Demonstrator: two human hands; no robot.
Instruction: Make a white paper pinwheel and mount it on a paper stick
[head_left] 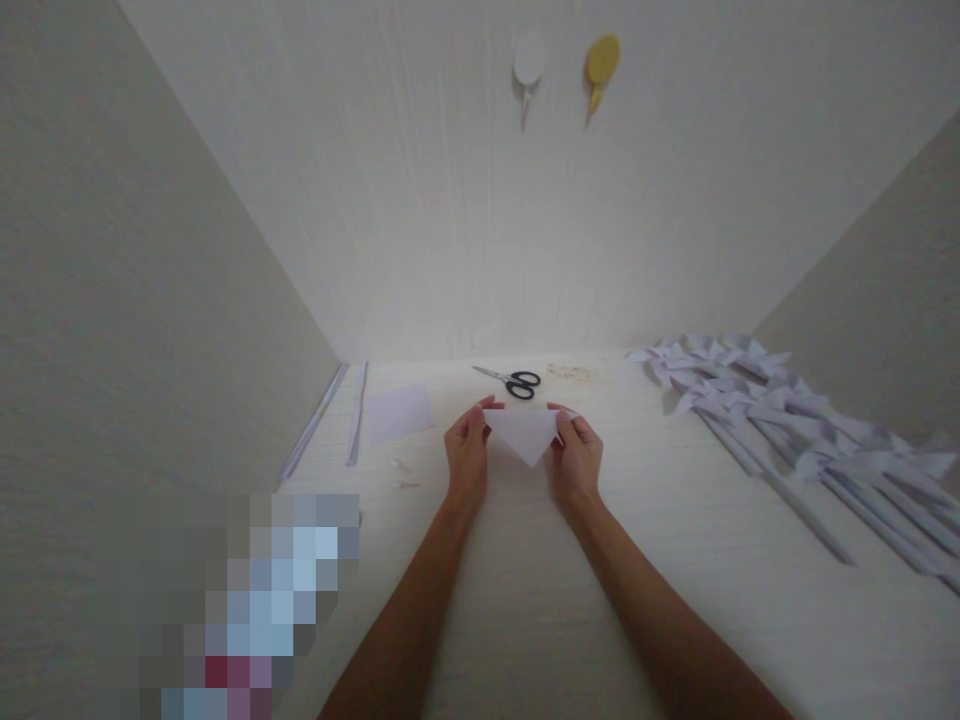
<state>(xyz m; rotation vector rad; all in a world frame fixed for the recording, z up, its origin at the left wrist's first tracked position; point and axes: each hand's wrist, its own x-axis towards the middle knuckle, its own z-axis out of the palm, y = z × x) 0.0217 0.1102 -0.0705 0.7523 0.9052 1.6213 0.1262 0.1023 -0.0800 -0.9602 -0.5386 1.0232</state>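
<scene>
A white paper folded into a triangle (525,433) is held above the pale table (600,560), its tip pointing toward me. My left hand (466,455) pinches its left corner and my right hand (577,455) pinches its right corner. Black-handled scissors (514,381) lie just behind the paper, near the back wall.
A flat pale square sheet (399,412) lies left of my hands, beside two thin paper sticks (357,412) along the left wall. Several folded paper pinwheels on sticks (787,430) are piled at the right. Two hooks, white (529,65) and yellow (602,62), hang on the back wall.
</scene>
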